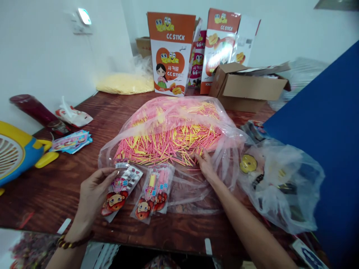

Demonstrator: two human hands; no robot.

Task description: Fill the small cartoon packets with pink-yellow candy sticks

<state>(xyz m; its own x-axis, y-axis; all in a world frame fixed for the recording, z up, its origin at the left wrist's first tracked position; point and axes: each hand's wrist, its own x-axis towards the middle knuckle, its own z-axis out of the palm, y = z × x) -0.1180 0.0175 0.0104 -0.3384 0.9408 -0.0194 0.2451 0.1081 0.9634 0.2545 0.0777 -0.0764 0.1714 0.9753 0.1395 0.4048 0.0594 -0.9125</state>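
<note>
My left hand pinches the top edge of a clear printed packet with a red-haired cartoon figure on it. Thumb and fingers are closed there, above the table's front part. Two similar packets lie overlapping just to the right, with pink and yellow sticks showing inside. Behind them a big clear plastic bag lies spread open, heaped with thin pink and yellow sticks. At the heap's front right edge, my right hand has its fingers closed on a few sticks; its fingertips are partly hidden.
CC Stick boxes stand at the back, beside an open cardboard box. A white plastic bag and a blue panel are at right. A toy-like fan, card stack, tissue pack and dark red bottle are left.
</note>
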